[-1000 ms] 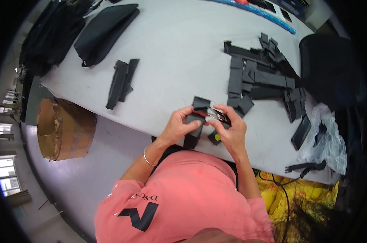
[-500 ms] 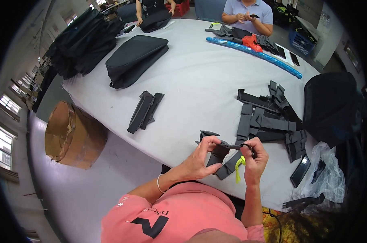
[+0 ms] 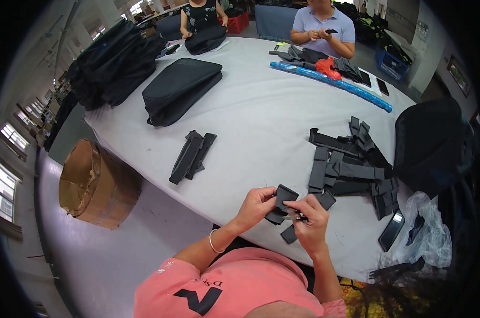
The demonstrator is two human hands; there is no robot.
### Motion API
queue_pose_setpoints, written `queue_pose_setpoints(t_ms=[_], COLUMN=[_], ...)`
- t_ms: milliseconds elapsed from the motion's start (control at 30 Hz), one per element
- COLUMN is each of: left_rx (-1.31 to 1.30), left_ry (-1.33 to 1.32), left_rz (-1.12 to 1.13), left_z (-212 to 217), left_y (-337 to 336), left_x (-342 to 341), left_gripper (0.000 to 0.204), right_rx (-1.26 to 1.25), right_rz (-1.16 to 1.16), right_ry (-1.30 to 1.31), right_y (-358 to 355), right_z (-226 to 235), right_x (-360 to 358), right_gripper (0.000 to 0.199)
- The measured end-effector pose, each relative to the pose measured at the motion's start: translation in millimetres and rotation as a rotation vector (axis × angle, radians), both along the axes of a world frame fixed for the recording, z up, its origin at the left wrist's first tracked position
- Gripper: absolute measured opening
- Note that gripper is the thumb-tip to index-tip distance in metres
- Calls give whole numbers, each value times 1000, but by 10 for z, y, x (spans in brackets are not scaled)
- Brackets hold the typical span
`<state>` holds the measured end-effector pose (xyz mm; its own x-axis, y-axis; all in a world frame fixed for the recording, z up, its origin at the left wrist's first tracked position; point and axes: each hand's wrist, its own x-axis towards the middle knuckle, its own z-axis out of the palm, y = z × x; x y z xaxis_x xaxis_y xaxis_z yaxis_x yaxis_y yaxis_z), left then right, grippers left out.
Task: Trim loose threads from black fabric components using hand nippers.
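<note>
My left hand (image 3: 256, 206) is closed on a folded dark grey fabric strip (image 3: 286, 195), pinching its left edge just above the table's near edge. Closed fingers of my right hand (image 3: 311, 222) meet the strip from the right and hold small thread snips (image 3: 292, 213). Only a bit of metal and a black part of the snips show; the rest is hidden in the hand. Beneath my hands, another grey strip (image 3: 289, 235) lies on the white-covered table (image 3: 250, 143). A loose pile of similar strips (image 3: 351, 169) lies to the right.
A few strips (image 3: 192, 156) lie left of centre, below a black bag (image 3: 184, 90). A blue wrapped roll (image 3: 330, 85) crosses the far right. A phone (image 3: 392, 230) and clear plastic bag (image 3: 430, 228) sit at right. A cardboard drum (image 3: 97, 185) stands left. Two people work across the table.
My hands have drawn closer together, and the strip is now raised and folded between them. My right hand moved left to the strip; the yellow-green ribbon at it no longer shows.
</note>
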<state>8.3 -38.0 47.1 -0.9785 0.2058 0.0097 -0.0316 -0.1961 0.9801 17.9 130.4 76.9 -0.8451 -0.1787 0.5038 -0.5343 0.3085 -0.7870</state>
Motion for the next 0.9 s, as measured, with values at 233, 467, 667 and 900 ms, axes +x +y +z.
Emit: queue_pose_setpoints(t_ms=[233,467,667,900], left_rx=[149,103,32,-5], left_ry=[-113,-155,-187,-196], left_rz=[-1,-39,-114,-113], left_z=[-149,61,-158,-232], left_y=[-119,-3,-93,-105], left_x=[5,31,-37,22], left_gripper=[20,21,22,20], right_rx=[15,94,54,25], right_rz=[-2,-22,78,-98], right_ry=[-54,-56,-86,-114], right_y=[-16,-19,3,-15], right_z=[-132,-157,-201,-84], right_x=[-23,-16,-21,-45], right_gripper=[40,34,25,20])
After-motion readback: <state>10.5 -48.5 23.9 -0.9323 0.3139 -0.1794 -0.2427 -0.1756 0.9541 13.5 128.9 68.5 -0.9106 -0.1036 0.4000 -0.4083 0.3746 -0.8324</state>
